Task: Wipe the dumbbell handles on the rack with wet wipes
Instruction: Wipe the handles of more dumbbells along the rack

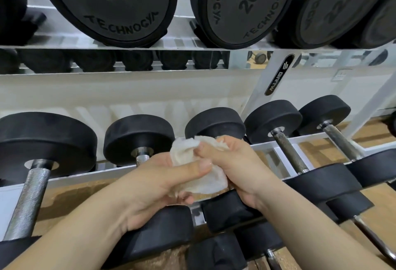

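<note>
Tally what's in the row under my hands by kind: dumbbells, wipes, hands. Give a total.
Dumbbells: 5
Wet wipe: 1
Hands: 2
Total: 8

Soft even indoor light, wide-angle edge bending, perhaps slight blur.

Wall (150, 89) behind the lower tier: off-white, smooth, with faint diagonal pale streaks low down. Mirror strip (240, 61) runs horizontally above it. Pale socket or switch plate (340, 75) on the wall at right. Floor (372, 133): brown wood planks. Rack (257, 98): white metal frame, its slanted upright carrying a black oval label (279, 74). Light even and diffuse.
</note>
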The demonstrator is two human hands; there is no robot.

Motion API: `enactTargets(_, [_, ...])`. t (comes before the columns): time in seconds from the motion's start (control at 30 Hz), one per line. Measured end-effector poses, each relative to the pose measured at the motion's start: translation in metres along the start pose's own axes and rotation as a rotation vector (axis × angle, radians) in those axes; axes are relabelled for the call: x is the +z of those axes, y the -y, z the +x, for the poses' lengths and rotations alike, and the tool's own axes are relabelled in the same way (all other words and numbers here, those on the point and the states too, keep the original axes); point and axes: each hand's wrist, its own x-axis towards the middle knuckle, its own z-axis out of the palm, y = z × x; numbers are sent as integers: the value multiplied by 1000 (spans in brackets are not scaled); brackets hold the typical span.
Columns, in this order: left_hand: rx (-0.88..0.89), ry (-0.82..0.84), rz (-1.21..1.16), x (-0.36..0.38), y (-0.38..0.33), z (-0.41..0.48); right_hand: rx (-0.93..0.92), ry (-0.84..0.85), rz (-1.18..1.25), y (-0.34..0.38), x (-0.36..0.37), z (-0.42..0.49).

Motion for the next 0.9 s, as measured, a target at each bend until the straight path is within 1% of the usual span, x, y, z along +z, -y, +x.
enactTargets(0.07, [-21, -168, -70, 12, 0, 3, 1, -3, -28, -1, -3, 1])
enactTargets(0.1, [-40, -223, -136, 16, -1, 2, 7, 11, -21, -1, -6, 2])
enactTargets(0.17, [-61, -267, -217, 16, -6, -1, 37, 47, 16, 2, -16, 3])
enactTargets(0.23, [-46, -299, -221, 11, -13, -3, 61, 58, 34, 11, -29, 4])
enactTargets(0.3, [5, -315, -220, 8, -20, -2, 81, 24, 0, 17, -41, 4])
enactTargets(0.37, [56, -329, -292, 10, -27, -1, 75, -27, -92, 20, -53, 6])
enactTargets(0.47, [31, -412, -378, 9, -31, 10, -3, -182, -185, 20, -73, 15])
enactTargets(0.53, [-27, -436, -318, 4, -27, 25, -70, -293, -199, 18, -80, 27])
enactTargets(0.57, [-63, -446, -239, 1, -24, 33, -112, -348, -247, 18, -79, 35])
enactTargets(0.63, [-127, -451, -61, 2, -18, 48, -212, -441, -446, 15, -77, 57])
enactTargets(0.67, [-163, -447, 20, 7, -15, 56, -264, -456, -550, 14, -76, 67])
enactTargets(0.73, [-217, -423, 144, 16, -9, 70, -336, -406, -698, 12, -73, 86])
enactTargets(0.8, [-262, -390, 185, 26, -6, 86, -379, -375, -727, 4, -70, 100])
enactTargets(0.9, [-308, -332, 115, 43, -3, 110, -464, -459, -618, -16, -73, 108])
